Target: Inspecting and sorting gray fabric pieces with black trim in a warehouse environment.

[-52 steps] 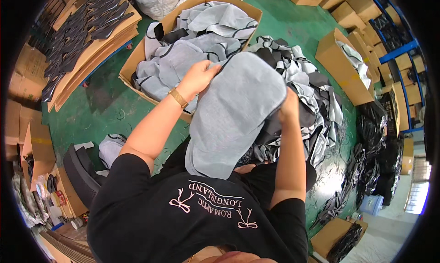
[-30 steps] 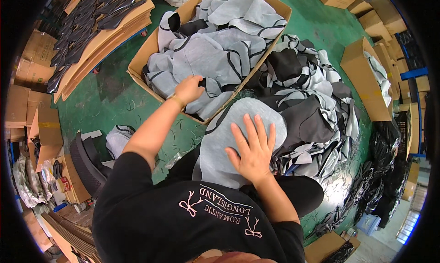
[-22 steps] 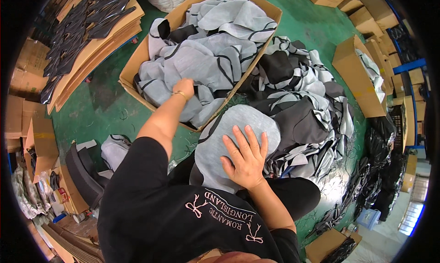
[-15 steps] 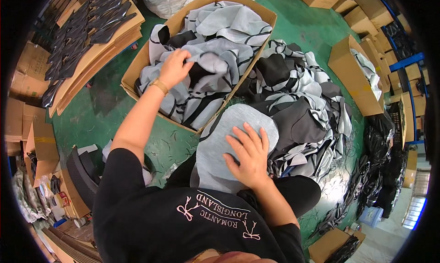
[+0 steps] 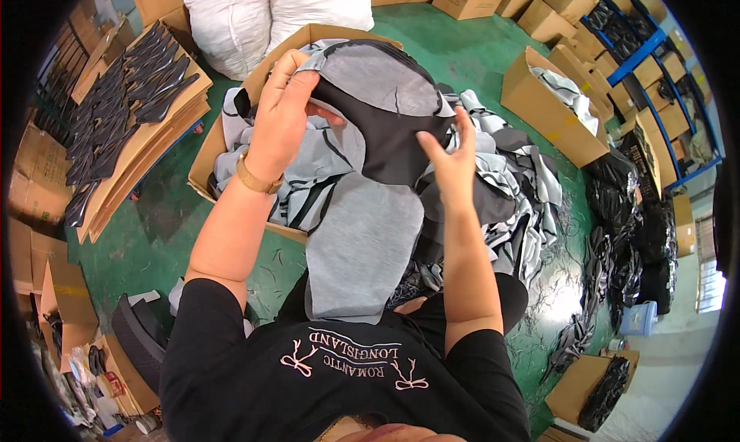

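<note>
In my left hand [image 5: 281, 114], fingers and thumb closed on its left edge, a sewn grey-and-black fabric piece [image 5: 393, 145] is held up over the carton. Its rounded grey panel is bordered by smooth black cloth. My right hand [image 5: 453, 161] is at the right edge of this piece, thumb stretched over the black cloth and apart from the fingers; whether it touches is unclear. Below, a rounded light-grey fabric piece [image 5: 362, 245] lies over my lap. Behind my left hand, the open carton [image 5: 202, 161] holds more grey and black fabric pieces.
A loose heap of similar fabric pieces [image 5: 532, 211] covers the floor at right. Stacked boards [image 5: 146, 145] bearing black curved parts stand at left. White sacks [image 5: 227, 30] sit behind the carton. Another carton [image 5: 555, 114], black bags [image 5: 617, 188] and blue shelving [image 5: 640, 57] line the right.
My left hand has lifted a grey-and-black piece from the carton. My right hand has left the grey piece on my lap and moved up beside it. The view has shifted.
</note>
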### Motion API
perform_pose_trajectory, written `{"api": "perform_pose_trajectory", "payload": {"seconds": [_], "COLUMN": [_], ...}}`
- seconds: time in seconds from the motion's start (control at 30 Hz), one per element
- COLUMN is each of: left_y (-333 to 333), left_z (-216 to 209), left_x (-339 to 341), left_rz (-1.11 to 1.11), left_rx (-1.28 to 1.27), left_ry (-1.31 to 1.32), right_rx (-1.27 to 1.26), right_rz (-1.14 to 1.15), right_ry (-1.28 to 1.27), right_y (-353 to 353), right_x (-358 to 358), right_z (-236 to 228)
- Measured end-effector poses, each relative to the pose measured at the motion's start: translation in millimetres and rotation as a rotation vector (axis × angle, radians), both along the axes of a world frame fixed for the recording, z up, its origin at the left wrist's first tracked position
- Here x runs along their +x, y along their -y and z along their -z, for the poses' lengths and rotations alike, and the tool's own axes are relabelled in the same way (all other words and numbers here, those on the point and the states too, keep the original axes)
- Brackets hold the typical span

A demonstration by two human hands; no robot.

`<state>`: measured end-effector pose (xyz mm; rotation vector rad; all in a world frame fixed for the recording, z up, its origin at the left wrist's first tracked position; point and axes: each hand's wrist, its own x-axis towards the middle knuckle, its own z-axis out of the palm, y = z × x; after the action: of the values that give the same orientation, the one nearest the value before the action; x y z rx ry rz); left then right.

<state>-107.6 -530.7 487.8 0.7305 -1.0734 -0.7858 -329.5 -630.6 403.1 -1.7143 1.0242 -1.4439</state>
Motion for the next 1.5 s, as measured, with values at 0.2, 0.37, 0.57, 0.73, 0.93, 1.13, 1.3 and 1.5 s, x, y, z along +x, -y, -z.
{"api": "perform_pose_trajectory", "payload": {"seconds": [0.2,0.37,0.57,0.73,0.93,1.13,1.3,1.5], "left_y": [57.2,54.9,75.9,78.6,78.7,21.7,-59.2,-73.7], "left_z": [76.0,54.9,59.8,108.5,135.7,155.7,192.3,217.7], "left_x": [7.9,-57.7,-95.5,-62.1,-9.6,21.0,8.8,21.5], "left_rz": [-0.113,-0.443,-0.343,-0.368,-0.495,-0.457,-0.263,-0.114], "left_rx": [0.249,-0.226,-0.045,-0.008,0.057,0.049,0.021,0.121], "left_ry": [0.131,0.991,0.979,1.332,1.465,1.493,1.372,1.397], "right_rx": [0.14,-0.552,-0.599,-0.172,-0.334,-0.309,0.097,0.382], "right_rz": [-0.088,0.09,0.038,-0.037,-0.246,-0.616,-1.083,-1.222], "right_ry": [0.449,-0.362,-0.722,-0.983,-0.885,-0.771,-0.734,-0.561], "right_y": [16.9,3.1,-16.8,-35.8,-53.6,-114.9,-178.1,-138.4], "right_x": [-50.0,-32.4,-17.8,-37.1,-37.9,-33.8,-31.3,-29.0], "right_z": [-4.8,-54.8,-64.3,-50.2,-21.5,-7.7,47.3,9.5]}}
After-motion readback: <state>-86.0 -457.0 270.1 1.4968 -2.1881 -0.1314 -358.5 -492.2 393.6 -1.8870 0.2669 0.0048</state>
